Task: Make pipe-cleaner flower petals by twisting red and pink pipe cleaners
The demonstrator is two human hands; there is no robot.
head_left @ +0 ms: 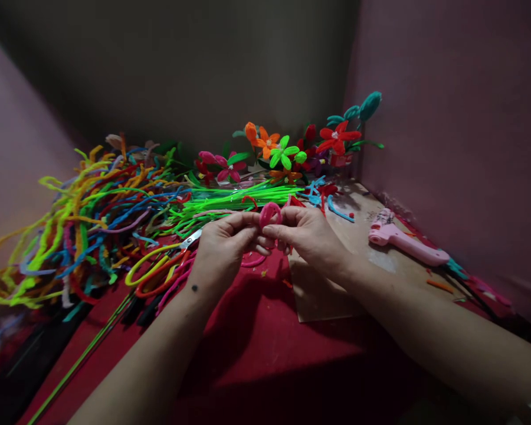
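Note:
A pink pipe cleaner (271, 213), bent into a small rounded loop, is pinched between my two hands above the red work surface. My left hand (230, 236) grips its left side with thumb and forefinger. On the right side, my right hand (307, 233) presses it between thumb and fingers. Beside my left wrist lie scissors with yellow and orange handles (153, 265), their blades partly covered by that hand. Below my fingers a bit of pink pipe cleaner (253, 261) rests on the red surface (265, 330).
A tangled heap of coloured pipe cleaners (92, 218) fills the left. Straight green pipe cleaners (248, 195) lie behind my hands. Finished pipe-cleaner flowers (283, 152) stand along the back wall. A pink glue gun (407, 239) lies on cardboard (358, 224) at right.

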